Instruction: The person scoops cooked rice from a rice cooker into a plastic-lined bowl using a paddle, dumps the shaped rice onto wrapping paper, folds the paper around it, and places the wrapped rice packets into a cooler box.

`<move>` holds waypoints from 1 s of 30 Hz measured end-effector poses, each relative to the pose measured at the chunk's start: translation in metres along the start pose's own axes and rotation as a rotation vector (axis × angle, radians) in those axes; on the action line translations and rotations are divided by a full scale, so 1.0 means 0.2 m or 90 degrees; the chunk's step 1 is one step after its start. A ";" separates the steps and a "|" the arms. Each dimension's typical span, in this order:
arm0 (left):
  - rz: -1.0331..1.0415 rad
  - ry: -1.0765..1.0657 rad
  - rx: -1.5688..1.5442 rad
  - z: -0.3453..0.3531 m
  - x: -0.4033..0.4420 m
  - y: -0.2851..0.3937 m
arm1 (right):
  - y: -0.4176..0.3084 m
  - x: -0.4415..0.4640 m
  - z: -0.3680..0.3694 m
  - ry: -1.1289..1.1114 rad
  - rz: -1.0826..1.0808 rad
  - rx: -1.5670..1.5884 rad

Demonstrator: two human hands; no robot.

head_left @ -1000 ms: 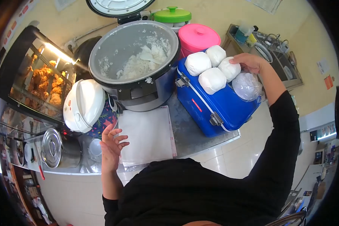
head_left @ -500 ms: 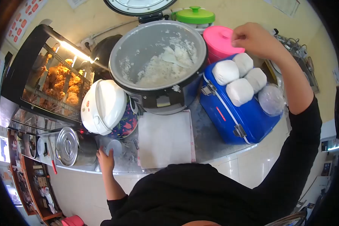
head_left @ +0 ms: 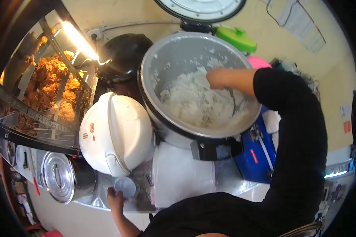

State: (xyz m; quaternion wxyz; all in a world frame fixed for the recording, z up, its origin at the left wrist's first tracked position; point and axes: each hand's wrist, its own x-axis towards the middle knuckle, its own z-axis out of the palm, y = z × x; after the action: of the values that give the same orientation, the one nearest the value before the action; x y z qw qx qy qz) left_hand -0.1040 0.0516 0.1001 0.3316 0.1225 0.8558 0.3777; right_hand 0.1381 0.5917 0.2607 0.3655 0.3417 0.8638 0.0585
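My right hand [head_left: 218, 78] reaches into a large grey rice cooker pot [head_left: 151, 65] of white rice [head_left: 186, 93]. Its fingers are closed around the white rice paddle [head_left: 202, 77], which is partly hidden by the hand. Down at the counter's front edge, my left hand [head_left: 115, 200] is at the near side of a small clear plastic cup [head_left: 125, 185], thumb and fingers closed at its rim. A white sheet of paper [head_left: 184, 173] lies on the metal counter below the cooker.
Left of the cooker stands a white lidded container [head_left: 126, 132], with a steel pot [head_left: 58, 177] nearby. A lit glass case [head_left: 53, 91] holds fried chicken. On the right are a blue cooler box [head_left: 251, 158], white wrapped bundles [head_left: 271, 121], and a green lid [head_left: 236, 38].
My right hand has moved from above the pink lid leftward and down into the cooker, onto the rice paddle. The view has shifted closer; my left hand stays by the cup.
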 end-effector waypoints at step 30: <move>-0.197 -0.283 -0.600 0.16 -0.22 0.21 | -0.03 -0.01 0.01 -0.161 -0.055 -0.270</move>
State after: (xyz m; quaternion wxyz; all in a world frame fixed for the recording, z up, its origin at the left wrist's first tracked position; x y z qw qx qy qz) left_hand -0.0516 0.0778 0.1353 0.5753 -0.0901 0.5111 0.6322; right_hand 0.1377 0.5857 0.2589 0.5362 0.2244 0.7936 0.1795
